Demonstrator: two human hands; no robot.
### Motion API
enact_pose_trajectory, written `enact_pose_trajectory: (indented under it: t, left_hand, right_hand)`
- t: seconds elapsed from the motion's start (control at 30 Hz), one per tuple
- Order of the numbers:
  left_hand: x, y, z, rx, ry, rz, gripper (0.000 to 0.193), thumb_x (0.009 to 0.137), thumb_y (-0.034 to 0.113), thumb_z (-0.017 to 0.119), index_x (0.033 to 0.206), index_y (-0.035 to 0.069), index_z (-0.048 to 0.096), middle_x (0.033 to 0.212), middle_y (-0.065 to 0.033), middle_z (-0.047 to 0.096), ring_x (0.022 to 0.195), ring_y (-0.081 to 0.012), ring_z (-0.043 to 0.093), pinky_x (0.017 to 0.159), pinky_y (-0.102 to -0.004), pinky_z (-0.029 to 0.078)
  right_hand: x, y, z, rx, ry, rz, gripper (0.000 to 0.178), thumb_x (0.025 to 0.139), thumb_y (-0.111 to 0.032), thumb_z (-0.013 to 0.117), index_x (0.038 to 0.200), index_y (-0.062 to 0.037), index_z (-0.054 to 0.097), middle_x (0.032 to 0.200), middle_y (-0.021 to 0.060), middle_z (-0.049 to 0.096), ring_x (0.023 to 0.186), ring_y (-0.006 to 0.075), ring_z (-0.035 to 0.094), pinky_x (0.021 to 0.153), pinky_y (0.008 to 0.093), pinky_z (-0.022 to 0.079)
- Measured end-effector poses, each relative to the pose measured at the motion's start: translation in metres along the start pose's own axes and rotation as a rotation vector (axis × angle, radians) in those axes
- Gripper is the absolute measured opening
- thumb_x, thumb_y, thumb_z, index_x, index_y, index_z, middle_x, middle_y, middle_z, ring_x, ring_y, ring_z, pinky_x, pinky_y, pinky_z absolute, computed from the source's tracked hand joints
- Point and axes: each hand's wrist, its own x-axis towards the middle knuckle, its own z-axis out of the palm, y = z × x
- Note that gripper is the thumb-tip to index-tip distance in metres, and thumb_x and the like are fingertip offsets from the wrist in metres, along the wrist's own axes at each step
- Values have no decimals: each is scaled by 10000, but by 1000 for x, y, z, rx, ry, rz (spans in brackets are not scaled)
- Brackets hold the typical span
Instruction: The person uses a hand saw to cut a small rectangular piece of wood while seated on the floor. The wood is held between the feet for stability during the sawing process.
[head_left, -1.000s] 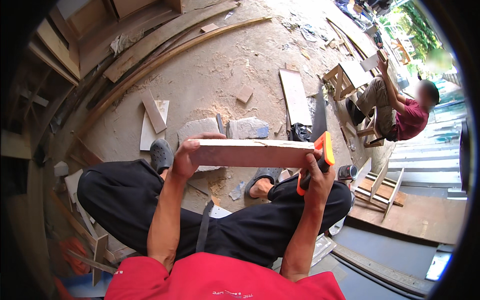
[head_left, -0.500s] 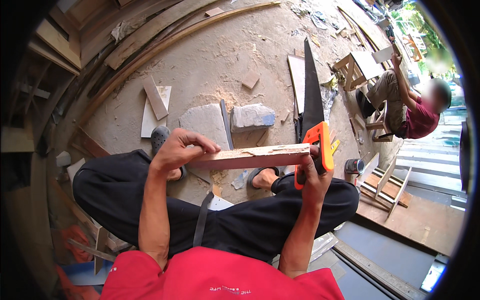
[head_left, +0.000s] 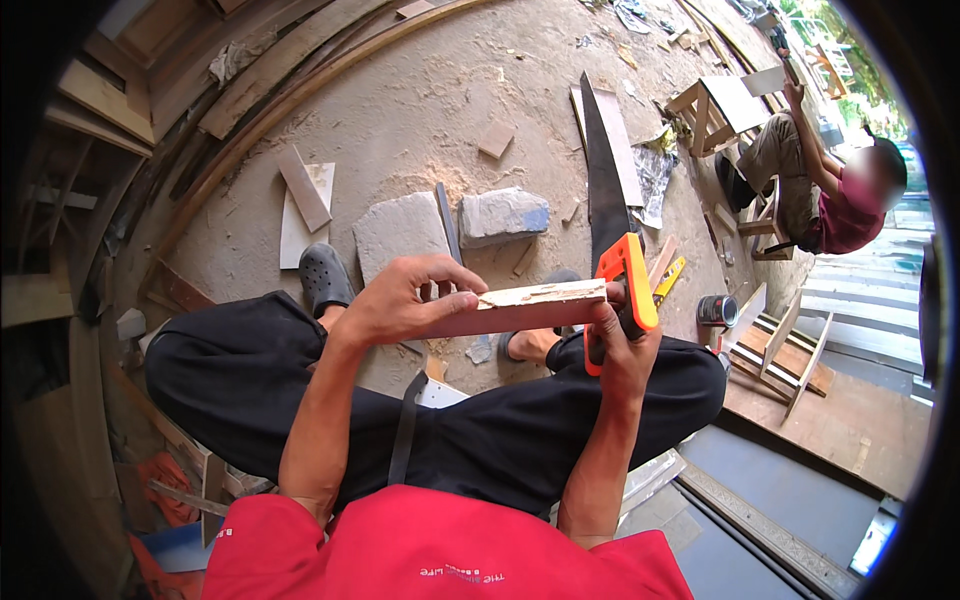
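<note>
A short strip of wood lies level across the space in front of me, its pale, rough, splintered edge facing up. At its left end my left hand is closed on it, the thumb resting along the rough edge. My right hand grips the strip's other end and a handsaw together. The saw's orange and black handle sits at that hand, and its dark blade points away from me. The right fingers are partly hidden behind the strip and handle.
Two stone blocks, a grey one and a paler one, lie on the dusty floor ahead. Wood offcuts lie left. A yellow-handled tool and a can stand right. A co-worker sits far right.
My left hand has slid right along the strip, its thumb now further along the rough edge. The saw blade leans slightly more to the left.
</note>
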Motion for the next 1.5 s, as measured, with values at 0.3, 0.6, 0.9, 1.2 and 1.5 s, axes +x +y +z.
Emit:
enact_pose_trajectory:
  t: [0.3, 0.6, 0.9, 1.2, 1.5]
  left_hand:
    - [-2, 0, 10, 149, 133, 246, 77, 848, 102, 729, 891, 42, 708, 793, -67, 659, 680, -181, 640, 598, -304, 485]
    - [-6, 5, 17, 324, 196, 302, 81, 864, 102, 686, 854, 38, 635, 789, -95, 609, 675, -274, 640, 590, -364, 494]
    - [-6, -12, 27, 126, 250, 28, 272, 1016, 255, 513, 884, 31, 593, 749, -54, 567, 599, -161, 588, 553, -299, 444]
    - [0, -15, 10, -127, 80, -373, 476, 1023, 369, 483, 829, -34, 645, 766, -59, 635, 710, -121, 587, 689, -296, 472]
    - [-7, -34, -12, -295, -314, -374, 225, 936, 198, 640, 947, -22, 687, 821, -5, 654, 788, -81, 564, 748, -258, 463]
  right_hand:
    - [-3, 5, -3, 36, -21, 9, 209, 921, -119, 695, 1061, 27, 645, 709, -34, 580, 538, 11, 446, 470, 173, 304]
    - [-5, 8, 2, 35, 47, 94, 189, 920, -126, 696, 1042, 11, 652, 671, -32, 568, 509, 16, 455, 449, 185, 326]
    - [-3, 10, 2, -82, 97, 282, 229, 901, -187, 728, 1016, 0, 663, 642, -25, 557, 485, 39, 469, 437, 202, 342]
    - [-4, 13, 10, -61, 143, 309, 233, 896, -196, 734, 991, 2, 656, 621, -24, 545, 455, 44, 459, 417, 212, 342]
    - [-2, 23, 4, -83, 119, 338, 256, 891, -202, 739, 1008, 10, 656, 598, -25, 534, 442, 47, 456, 406, 214, 332]
